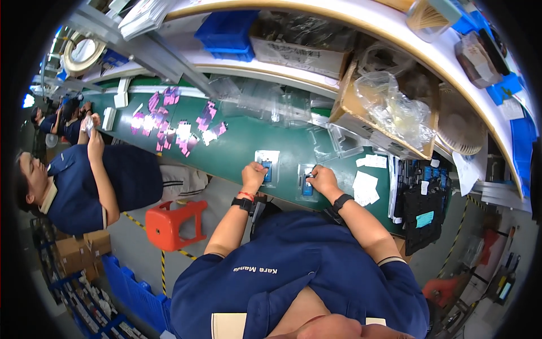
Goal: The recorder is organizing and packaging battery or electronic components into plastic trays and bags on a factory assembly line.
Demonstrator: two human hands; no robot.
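Two small clear plastic trays lie side by side near the front edge of the green bench. In the left tray (275,155) is a dark-blue flat rectangular piece (267,172). My left hand (253,175) pinches the left side of this piece with thumb and forefinger. A similar blue rectangular piece (307,188) lies in the right tray (302,169). My right hand (324,181) has its fingertips closed at the upper right edge of that piece. The exact finger contact is too small to make out.
Shiny pink-purple pieces (183,137) are scattered at the left of the green bench (237,150). Clear trays (259,101) stack at the back. White papers (366,187) and black trays (426,209) stand right, a cardboard box (384,135) above. A co-worker (107,181) sits left, beside a red stool (164,229).
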